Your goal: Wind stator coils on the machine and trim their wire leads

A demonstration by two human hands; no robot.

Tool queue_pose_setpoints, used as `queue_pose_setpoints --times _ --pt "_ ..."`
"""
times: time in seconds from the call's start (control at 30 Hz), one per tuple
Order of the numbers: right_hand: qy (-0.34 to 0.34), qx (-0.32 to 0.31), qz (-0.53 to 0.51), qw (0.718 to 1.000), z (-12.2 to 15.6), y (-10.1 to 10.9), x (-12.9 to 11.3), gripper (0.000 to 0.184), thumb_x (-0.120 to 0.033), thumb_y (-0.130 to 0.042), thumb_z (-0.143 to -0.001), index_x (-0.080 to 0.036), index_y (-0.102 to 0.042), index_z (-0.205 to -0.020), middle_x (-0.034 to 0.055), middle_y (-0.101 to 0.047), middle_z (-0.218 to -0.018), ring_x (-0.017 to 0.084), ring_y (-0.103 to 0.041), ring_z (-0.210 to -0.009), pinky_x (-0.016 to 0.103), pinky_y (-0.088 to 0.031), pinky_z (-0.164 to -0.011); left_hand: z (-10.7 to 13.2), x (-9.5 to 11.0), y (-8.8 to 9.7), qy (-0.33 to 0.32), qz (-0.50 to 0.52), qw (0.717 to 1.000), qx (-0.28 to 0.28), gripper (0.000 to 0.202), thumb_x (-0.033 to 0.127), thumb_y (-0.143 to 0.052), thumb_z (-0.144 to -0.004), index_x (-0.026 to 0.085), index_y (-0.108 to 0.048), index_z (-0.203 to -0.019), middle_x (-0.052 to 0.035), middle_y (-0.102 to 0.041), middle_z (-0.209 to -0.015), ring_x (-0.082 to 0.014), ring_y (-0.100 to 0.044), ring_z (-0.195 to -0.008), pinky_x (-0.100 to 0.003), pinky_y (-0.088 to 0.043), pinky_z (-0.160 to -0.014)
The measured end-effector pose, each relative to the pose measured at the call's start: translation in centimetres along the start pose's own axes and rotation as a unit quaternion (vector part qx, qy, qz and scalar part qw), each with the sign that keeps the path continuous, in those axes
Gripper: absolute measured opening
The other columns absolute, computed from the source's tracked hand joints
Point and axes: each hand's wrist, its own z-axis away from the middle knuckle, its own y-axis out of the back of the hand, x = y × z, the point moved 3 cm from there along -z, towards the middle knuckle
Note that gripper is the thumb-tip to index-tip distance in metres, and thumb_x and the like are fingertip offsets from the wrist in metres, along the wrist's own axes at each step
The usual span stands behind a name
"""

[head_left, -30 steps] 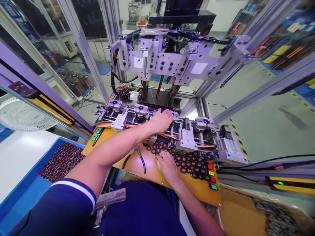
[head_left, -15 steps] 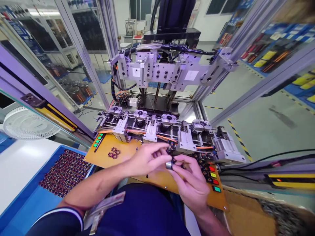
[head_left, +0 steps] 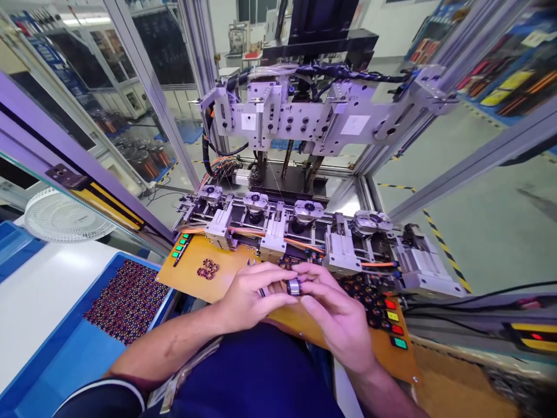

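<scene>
A small silvery cylinder with dark ends (head_left: 294, 287), which looks like a motor stator core, is held between both hands above the front of the amber panel. My left hand (head_left: 249, 295) curls around its left side, thumb below and fingers above. The fingertips of my right hand (head_left: 338, 309) close on it from the right, with the thumb a little lower. A thin dark item (head_left: 261, 292) shows by my left palm; its kind is unclear. Several copper-wound stator cores (head_left: 208, 269) lie on the amber panel (head_left: 228, 277), left of my hands.
Behind my hands runs a row of clamp fixtures (head_left: 308, 210) under a metal crosshead (head_left: 296, 125). More dark wound cores (head_left: 368, 302) lie to the right, near coloured buttons (head_left: 394, 316). A blue tray (head_left: 65, 371) holds many cores at left. A white fan (head_left: 69, 216) stands behind it.
Both hands have come closer together around the cylinder, and my left fingers have closed in over it. The camera view has shifted slightly.
</scene>
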Motion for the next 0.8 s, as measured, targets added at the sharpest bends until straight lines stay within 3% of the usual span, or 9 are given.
queue_pose_setpoints --times 0.1,0.2,0.27,0.37,0.47,0.53,0.63,0.8 --pt "-0.015 -0.037 0.0 0.999 -0.5 0.0 0.1 0.014 -0.031 -0.064 -0.09 -0.023 -0.075 -0.086 0.0107 -0.069 -0.109 0.021 -0.068 -0.103 0.034 -0.06 -0.089 0.0 -0.1 -0.1 -0.025 -0.03 0.999 -0.017 0.031 0.018 -0.074 -0.083 0.006 -0.071 -0.112 -0.0146 -0.075 -0.096 -0.0186 -0.071 -0.087 -0.028 -0.059 -0.077" --pt "-0.012 -0.073 0.036 0.997 -1.9 2.2 0.6 0.015 -0.031 -0.065 -0.09 -0.024 -0.077 -0.086 0.0084 -0.071 -0.105 0.019 -0.069 -0.098 0.031 -0.06 -0.087 0.4 -0.7 0.4 -0.019 -0.069 0.997 -0.014 0.038 0.019 -0.076 -0.081 0.009 -0.069 -0.118 -0.0147 -0.075 -0.104 -0.0189 -0.072 -0.09 -0.028 -0.06 -0.08" --pt "-0.001 -0.073 0.112 0.991 -3.7 5.4 1.4 0.017 -0.036 -0.064 -0.09 -0.025 -0.078 -0.089 0.007 -0.072 -0.105 0.018 -0.07 -0.097 0.031 -0.06 -0.088 0.9 -1.4 1.2 0.004 -0.104 0.995 -0.008 0.037 0.019 -0.076 -0.082 0.012 -0.069 -0.117 -0.0132 -0.075 -0.105 -0.0187 -0.072 -0.09 -0.028 -0.061 -0.08" --pt "0.017 -0.038 0.257 0.966 -7.5 12.0 3.7 0.022 -0.04 -0.064 -0.089 -0.023 -0.079 -0.089 0.0068 -0.073 -0.107 0.021 -0.069 -0.1 0.039 -0.056 -0.098 1.7 -2.4 2.3 0.048 -0.139 0.989 -0.004 0.026 0.017 -0.072 -0.084 0.015 -0.072 -0.109 -0.0086 -0.076 -0.097 -0.0159 -0.072 -0.081 -0.025 -0.06 -0.075" --pt "0.016 0.003 0.359 0.933 -11.2 17.9 6.5 0.02 -0.033 -0.065 -0.084 -0.018 -0.078 -0.084 0.0075 -0.074 -0.103 0.023 -0.07 -0.094 0.042 -0.056 -0.098 2.5 -3.2 3.0 0.076 -0.156 0.985 0.003 0.018 0.014 -0.07 -0.084 0.017 -0.074 -0.102 -0.0058 -0.076 -0.092 -0.0136 -0.071 -0.075 -0.022 -0.059 -0.071" --pt "0.015 -0.008 0.403 0.915 -12.9 20.1 8.1 0.019 -0.027 -0.062 -0.084 -0.016 -0.078 -0.084 0.0074 -0.073 -0.107 0.022 -0.07 -0.094 0.04 -0.056 -0.097 2.9 -3.5 3.2 0.078 -0.164 0.983 0.005 0.017 0.014 -0.07 -0.084 0.018 -0.075 -0.1 -0.0047 -0.076 -0.091 -0.0126 -0.071 -0.073 -0.02 -0.059 -0.069" --pt "0.016 -0.046 0.433 0.9 -14.1 21.2 9.6 0.021 -0.023 -0.058 -0.086 -0.016 -0.078 -0.085 0.0064 -0.072 -0.112 0.021 -0.07 -0.097 0.037 -0.055 -0.098 3.6 -3.9 3.4 0.076 -0.172 0.982 0.005 0.016 0.016 -0.069 -0.085 0.021 -0.075 -0.099 -0.0027 -0.076 -0.089 -0.0117 -0.071 -0.07 -0.018 -0.059 -0.068" --pt "0.01 -0.072 0.453 0.889 -14.1 21.4 10.9 0.02 -0.023 -0.059 -0.085 -0.017 -0.079 -0.084 0.0041 -0.074 -0.106 0.02 -0.07 -0.095 0.036 -0.056 -0.098 4.6 -4.7 4.0 0.094 -0.193 0.977 0.0 0.015 0.023 -0.07 -0.085 0.024 -0.075 -0.099 -0.0017 -0.077 -0.089 -0.0142 -0.073 -0.074 -0.018 -0.06 -0.069"
